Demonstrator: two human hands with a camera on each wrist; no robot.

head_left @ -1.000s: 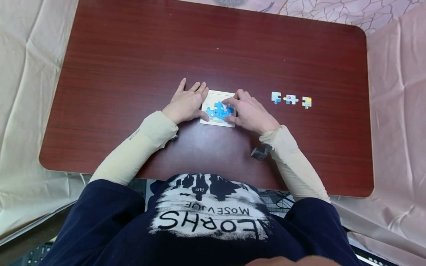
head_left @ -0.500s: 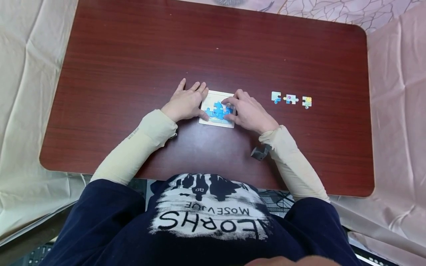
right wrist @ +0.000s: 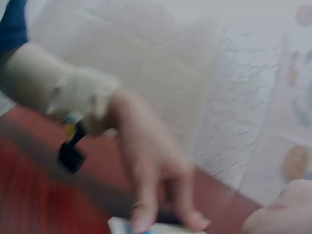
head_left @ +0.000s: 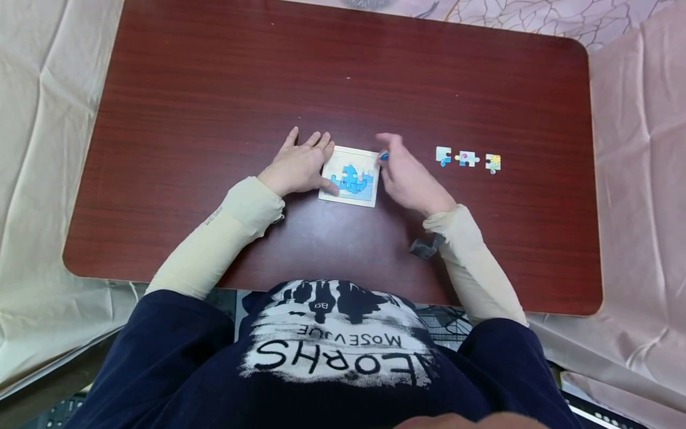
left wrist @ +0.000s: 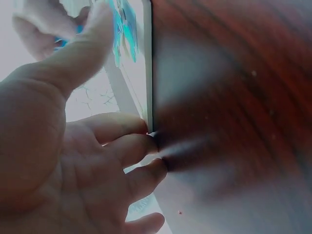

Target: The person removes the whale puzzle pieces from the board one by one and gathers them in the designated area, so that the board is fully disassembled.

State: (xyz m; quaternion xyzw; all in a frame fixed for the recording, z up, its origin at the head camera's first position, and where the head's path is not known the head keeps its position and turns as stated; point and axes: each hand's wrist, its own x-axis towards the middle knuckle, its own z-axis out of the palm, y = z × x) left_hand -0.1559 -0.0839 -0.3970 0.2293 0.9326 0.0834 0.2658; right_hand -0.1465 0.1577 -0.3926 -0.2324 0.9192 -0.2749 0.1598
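A square light frame [head_left: 347, 202] lies on the table with joined blue puzzle pieces [head_left: 352, 180] in its lower part. The left hand [head_left: 300, 167] is spread flat at its left side, fingertips at the edge and thumb over the lower left corner; the left wrist view shows these fingers [left wrist: 131, 148] against the frame's side. At the frame's upper right edge, the right hand [head_left: 409, 179] pinches a small blue piece [head_left: 383, 155], partly hidden by the fingers. In the blurred right wrist view, the right hand [right wrist: 156, 146] has its fingertips over the frame's edge.
Three loose puzzle pieces, a blue and white one [head_left: 443, 155], a middle one [head_left: 468, 158] and a yellow one [head_left: 493, 162], lie in a row right of the right hand. The table's near edge [head_left: 321, 286] runs beside the person's shirt.
The right hand has moved off the pieces in the frame to its upper right edge, turning, with a blue piece now between its fingers. The left hand has stayed in nearly the same place.
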